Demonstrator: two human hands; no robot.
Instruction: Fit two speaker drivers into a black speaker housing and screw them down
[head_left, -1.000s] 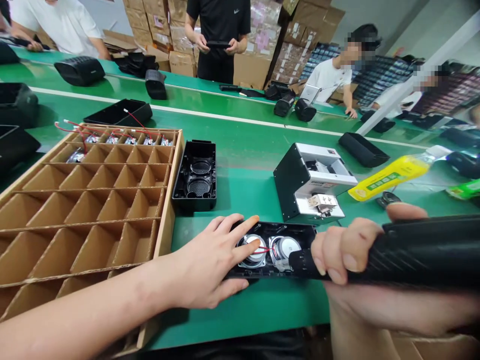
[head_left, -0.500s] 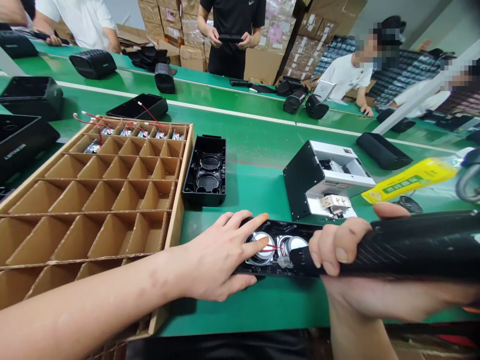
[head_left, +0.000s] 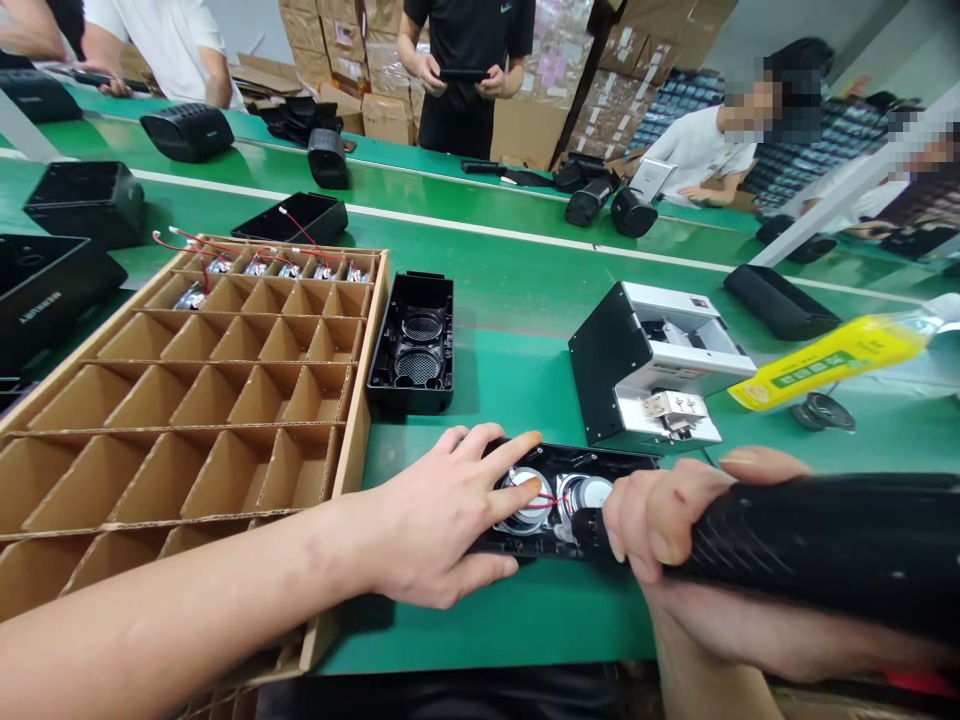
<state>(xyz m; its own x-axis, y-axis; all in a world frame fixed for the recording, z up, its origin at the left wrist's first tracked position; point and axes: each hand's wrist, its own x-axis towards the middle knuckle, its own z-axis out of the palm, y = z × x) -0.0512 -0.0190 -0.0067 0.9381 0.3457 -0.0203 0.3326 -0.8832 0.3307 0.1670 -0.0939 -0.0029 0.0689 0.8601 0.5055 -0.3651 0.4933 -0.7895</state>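
A black speaker housing (head_left: 615, 460) lies lengthwise on the green bench, its inside facing up. Two round speaker drivers (head_left: 587, 494) with red wires sit in it. My left hand (head_left: 450, 510) grips the housing's left end, thumb along the near edge and fingers spread over the far side, with fingertips by the left driver. A black electric screwdriver (head_left: 810, 545) is wrapped in my right hand (head_left: 675, 520). Its nose points left and down at the housing beside the right driver; the bit tip cannot be made out.
On the left stands a cardboard-divided tray (head_left: 358, 420) with several drivers in its far cells. Another open housing (head_left: 412, 340) lies beside it. A screw feeder (head_left: 652, 370), a yellow bottle (head_left: 832, 365) and a loose driver (head_left: 823, 411) are to the right. Co-workers stand across the bench.
My right hand and the screwdriver have shifted slightly left and down, with the nose lower by the right driver. My left hand keeps its hold on the housing.
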